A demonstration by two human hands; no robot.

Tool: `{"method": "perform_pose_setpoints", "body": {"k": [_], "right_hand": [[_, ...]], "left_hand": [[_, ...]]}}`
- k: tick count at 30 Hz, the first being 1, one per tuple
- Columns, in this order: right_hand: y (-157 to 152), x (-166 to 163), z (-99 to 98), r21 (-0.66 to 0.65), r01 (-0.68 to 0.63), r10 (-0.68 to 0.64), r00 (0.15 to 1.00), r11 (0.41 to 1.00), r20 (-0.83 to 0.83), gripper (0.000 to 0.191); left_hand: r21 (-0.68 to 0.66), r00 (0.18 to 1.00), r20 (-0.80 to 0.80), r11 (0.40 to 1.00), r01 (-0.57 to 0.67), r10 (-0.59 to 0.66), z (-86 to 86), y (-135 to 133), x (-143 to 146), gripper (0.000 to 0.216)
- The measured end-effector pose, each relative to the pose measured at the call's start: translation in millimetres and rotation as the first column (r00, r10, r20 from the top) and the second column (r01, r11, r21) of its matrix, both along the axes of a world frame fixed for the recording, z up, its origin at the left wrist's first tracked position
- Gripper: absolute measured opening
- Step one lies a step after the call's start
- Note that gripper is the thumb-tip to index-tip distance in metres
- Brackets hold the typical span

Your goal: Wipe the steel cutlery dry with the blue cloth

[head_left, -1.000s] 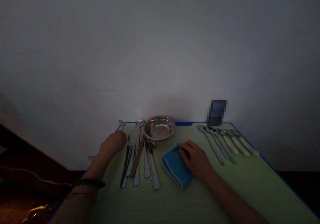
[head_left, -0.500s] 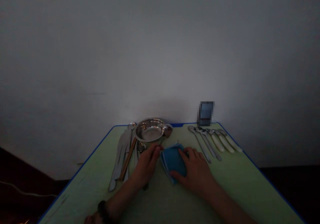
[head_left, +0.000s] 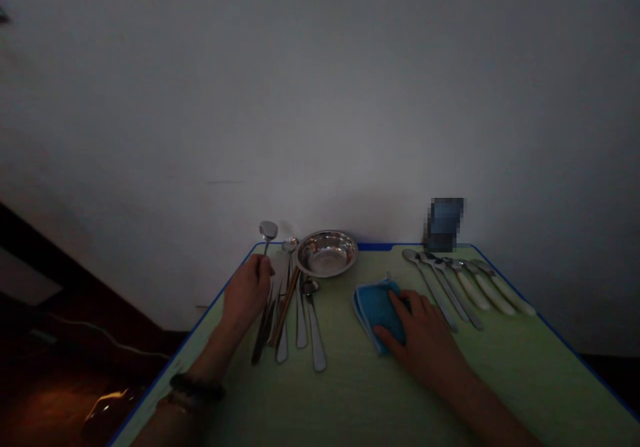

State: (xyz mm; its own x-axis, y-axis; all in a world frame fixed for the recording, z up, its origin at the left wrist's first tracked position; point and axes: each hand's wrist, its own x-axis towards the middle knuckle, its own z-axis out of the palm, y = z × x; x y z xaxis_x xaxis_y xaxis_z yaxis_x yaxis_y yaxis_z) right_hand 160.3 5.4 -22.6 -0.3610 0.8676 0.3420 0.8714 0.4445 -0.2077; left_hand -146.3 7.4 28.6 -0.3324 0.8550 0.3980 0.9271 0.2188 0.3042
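Our left hand (head_left: 249, 292) is hanging at 10 o'clock, fingers clamping together round a handle. Right hand (head_left: 423, 340) is lying at 4, thumb spread; we can't tell if it's pinching. We're using the green table (head_left: 350, 400) as our clock: a cutlery row (head_left: 470, 288) is fanning out at 2, the steel bowl (head_left: 327, 255) is sitting at 12, the blue cloth (head_left: 383, 312) is resting under our right fingers at 3. Smallest: the spoon (head_left: 268, 231), sticking head-up from our left grip. Half a second ago it was leaning beside the cloth; now we're keeping them well apart, so nothing's getting rubbed.
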Motion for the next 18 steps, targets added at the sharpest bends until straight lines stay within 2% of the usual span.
{"method": "perform_pose_setpoints", "body": {"k": [2, 4, 8, 10, 15, 18], "right_hand": [[0.0, -1.0, -0.4, 0.006, 0.005, -0.006, 1.000, 1.000, 0.006, 0.060], [-0.1, -1.9, -0.8, 0.007, 0.007, -0.007, 1.000, 1.000, 0.017, 0.060], [-0.4, -2.5, -1.9, 0.016, 0.011, -0.011, 1.000, 1.000, 0.021, 0.061], [0.0, -2.6, -2.5, 0.019, 0.009, -0.010, 1.000, 1.000, 0.018, 0.060], [4.1, -4.3, -5.6, 0.014, -0.002, 0.002, 1.000, 1.000, -0.009, 0.058], [6.5, -6.0, -7.2, 0.004, -0.009, 0.009, 1.000, 1.000, -0.027, 0.058]], "left_hand": [[-0.055, 0.999, -0.043, 0.998, -0.032, 0.030, -8.4, 8.1, -18.8, 0.023], [-0.126, 0.997, -0.075, 0.992, -0.032, 0.023, -19.0, 13.7, -28.1, 0.023], [-0.238, 0.991, -0.133, 0.971, -0.026, -0.006, -29.6, 13.8, -23.9, 0.026], [-0.270, 0.986, -0.167, 0.962, -0.048, 0.002, -26.6, 10.0, -17.3, 0.027], [-0.381, 0.968, -0.253, 0.919, -0.101, 0.002, -11.0, 5.8, -5.5, 0.047], [-0.456, 0.955, -0.295, 0.879, -0.141, 0.000, -5.5, 12.1, -3.8, 0.033]]}}
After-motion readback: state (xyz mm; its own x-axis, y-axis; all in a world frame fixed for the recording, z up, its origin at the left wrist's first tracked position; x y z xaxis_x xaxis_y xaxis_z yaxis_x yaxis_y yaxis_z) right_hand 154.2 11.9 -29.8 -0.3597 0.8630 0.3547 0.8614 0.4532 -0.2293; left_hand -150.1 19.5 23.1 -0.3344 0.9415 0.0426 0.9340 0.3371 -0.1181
